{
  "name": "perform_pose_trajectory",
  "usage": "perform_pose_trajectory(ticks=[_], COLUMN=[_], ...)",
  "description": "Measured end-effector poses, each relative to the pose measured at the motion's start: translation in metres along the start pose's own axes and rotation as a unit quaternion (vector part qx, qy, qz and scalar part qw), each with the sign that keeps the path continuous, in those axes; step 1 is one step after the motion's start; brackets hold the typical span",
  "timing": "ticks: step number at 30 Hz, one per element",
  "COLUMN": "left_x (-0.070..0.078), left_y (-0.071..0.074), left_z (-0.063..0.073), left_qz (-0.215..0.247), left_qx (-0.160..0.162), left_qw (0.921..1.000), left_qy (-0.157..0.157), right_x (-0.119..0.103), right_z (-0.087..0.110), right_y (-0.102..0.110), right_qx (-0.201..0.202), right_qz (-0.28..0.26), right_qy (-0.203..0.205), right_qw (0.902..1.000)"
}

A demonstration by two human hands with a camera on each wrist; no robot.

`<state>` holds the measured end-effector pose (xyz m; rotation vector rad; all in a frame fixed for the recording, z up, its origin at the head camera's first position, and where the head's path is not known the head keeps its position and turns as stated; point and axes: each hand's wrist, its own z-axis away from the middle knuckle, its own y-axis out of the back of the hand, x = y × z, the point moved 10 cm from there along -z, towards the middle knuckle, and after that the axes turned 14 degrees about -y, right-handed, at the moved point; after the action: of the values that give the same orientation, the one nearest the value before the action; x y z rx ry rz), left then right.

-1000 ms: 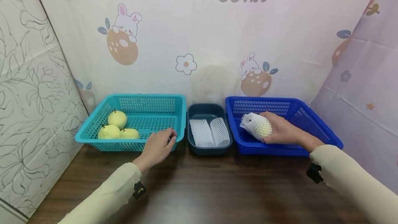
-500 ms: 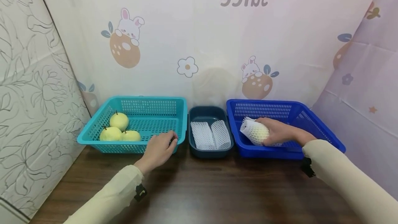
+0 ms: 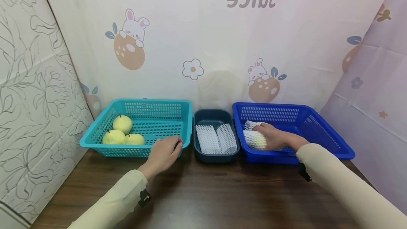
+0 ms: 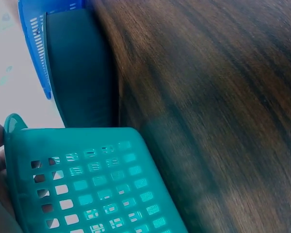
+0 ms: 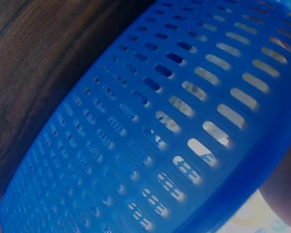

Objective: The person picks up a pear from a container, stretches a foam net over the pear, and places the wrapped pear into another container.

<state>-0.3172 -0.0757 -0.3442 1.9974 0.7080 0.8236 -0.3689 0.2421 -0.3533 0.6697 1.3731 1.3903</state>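
In the head view my right hand (image 3: 270, 136) reaches down into the blue basket (image 3: 318, 130) and grips a pear in a white foam net (image 3: 255, 140). The netted pear lies low, close to the basket's left front corner. Just behind it shows another piece of white foam net (image 3: 251, 124), partly hidden by the hand. My left hand (image 3: 163, 153) rests loosely at the front right corner of the teal basket (image 3: 186, 116), fingers near the rim. In the right wrist view the basket wall (image 5: 150, 97) hides most of the pear.
Several bare yellow-green pears (image 3: 122, 124) sit in the teal basket's left end. Between the baskets a dark teal bin (image 3: 211, 114) holds two flat white foam nets (image 3: 208, 139). Everything stands on a dark wooden table (image 3: 210, 193) before a printed curtain.
My right hand has lowered the netted pear into the blue basket and moved slightly left, uncovering a foam net behind it. The left hand stays at the teal basket's corner. The head view shifts slightly.
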Motion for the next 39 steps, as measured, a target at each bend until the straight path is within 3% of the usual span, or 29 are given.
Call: perform_pose_trajectory(ticks=[7,16,20,31,39], left_x=[0.002,0.004,0.004,0.002,0.004], left_y=[0.001,-0.002,-0.001,-0.002,-0.002], left_z=[0.001,0.001,0.001,0.003,0.003], left_qz=[-0.017,-0.020,-0.021,-0.025,-0.027], left_qx=[0.012,0.004,0.005,0.002,0.004], left_qw=[0.9997,0.9997,0.9997,0.9997,0.9996], left_qy=[-0.014,-0.013,-0.010,-0.004,-0.007], right_x=[0.000,0.005,0.005,-0.028,-0.041], right_z=[0.000,0.008,0.010,0.038,0.054], right_y=[-0.003,-0.005,0.001,0.040,0.039], right_qx=[0.002,-0.023,-0.015,0.119,0.193], right_qz=[0.006,-0.035,-0.052,-0.114,-0.108], right_qy=[-0.007,-0.034,-0.041,0.020,0.018], right_qw=[1.0000,0.9985,0.9977,0.9862,0.9750])
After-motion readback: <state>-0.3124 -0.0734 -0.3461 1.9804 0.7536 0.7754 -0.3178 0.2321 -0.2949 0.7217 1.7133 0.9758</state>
